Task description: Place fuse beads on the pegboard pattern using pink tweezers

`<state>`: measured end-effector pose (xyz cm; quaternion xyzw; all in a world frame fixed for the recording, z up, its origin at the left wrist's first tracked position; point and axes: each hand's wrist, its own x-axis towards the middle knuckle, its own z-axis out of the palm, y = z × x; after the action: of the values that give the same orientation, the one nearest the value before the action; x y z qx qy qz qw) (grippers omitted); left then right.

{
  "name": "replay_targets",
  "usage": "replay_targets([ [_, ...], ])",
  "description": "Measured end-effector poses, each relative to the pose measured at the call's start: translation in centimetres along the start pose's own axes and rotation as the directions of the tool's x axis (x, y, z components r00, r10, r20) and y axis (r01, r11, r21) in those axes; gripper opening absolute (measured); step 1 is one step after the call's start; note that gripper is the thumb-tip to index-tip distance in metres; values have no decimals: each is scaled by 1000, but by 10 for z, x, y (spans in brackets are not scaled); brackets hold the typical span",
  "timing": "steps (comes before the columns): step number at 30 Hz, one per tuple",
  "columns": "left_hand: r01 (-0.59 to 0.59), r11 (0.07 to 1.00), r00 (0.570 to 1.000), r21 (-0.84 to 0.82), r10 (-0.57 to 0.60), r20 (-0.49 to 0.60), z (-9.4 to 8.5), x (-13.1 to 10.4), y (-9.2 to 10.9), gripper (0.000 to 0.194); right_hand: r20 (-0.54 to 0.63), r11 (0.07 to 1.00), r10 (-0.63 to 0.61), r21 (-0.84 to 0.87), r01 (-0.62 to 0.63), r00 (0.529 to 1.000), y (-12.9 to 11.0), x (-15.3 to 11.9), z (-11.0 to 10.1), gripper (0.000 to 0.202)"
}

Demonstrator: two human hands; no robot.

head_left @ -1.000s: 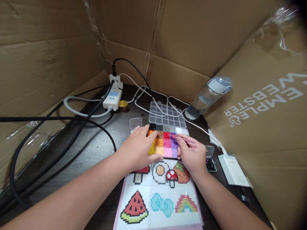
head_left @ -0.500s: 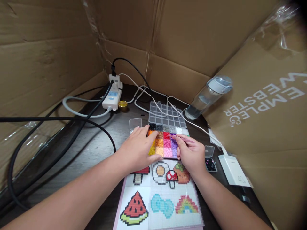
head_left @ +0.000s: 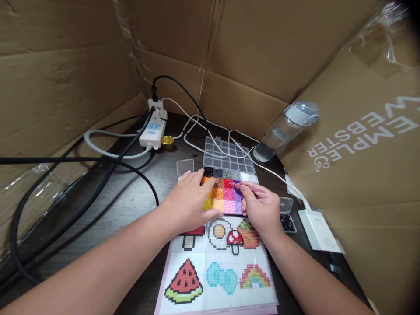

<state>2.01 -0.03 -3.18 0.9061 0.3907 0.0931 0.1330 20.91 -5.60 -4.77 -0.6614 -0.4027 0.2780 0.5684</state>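
Note:
My right hand (head_left: 262,205) is closed on a pair of pink tweezers (head_left: 252,187), held like a pencil. The tips reach into the red beads (head_left: 227,183) of a sectioned bead box (head_left: 218,205). My left hand (head_left: 192,199) lies with spread fingers over the box's left side, its thumb along the near edge. Below the box is a pattern sheet (head_left: 183,280) under a clear pegboard (head_left: 241,304). A small red and white bead mushroom (head_left: 235,239) sits on the board, over the printed egg and orange fruit.
The box's clear lid (head_left: 226,156) lies open behind it, crossed by a white cable. A water bottle (head_left: 274,138), a charger (head_left: 318,232) and a small case of dark beads (head_left: 288,223) are at the right. A power strip (head_left: 154,131) and gold cup (head_left: 167,140) stand back left.
The view has shifted very slightly. Both hands keep nearly the same place, and the tweezers stay at the red beads.

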Motion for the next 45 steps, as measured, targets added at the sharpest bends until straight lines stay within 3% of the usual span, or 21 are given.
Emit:
replay_targets([
  [45, -2, 999, 1000, 38, 2, 15, 1, 1, 0, 85, 13, 1000, 1, 5, -1, 1000, 1, 2, 0, 28],
])
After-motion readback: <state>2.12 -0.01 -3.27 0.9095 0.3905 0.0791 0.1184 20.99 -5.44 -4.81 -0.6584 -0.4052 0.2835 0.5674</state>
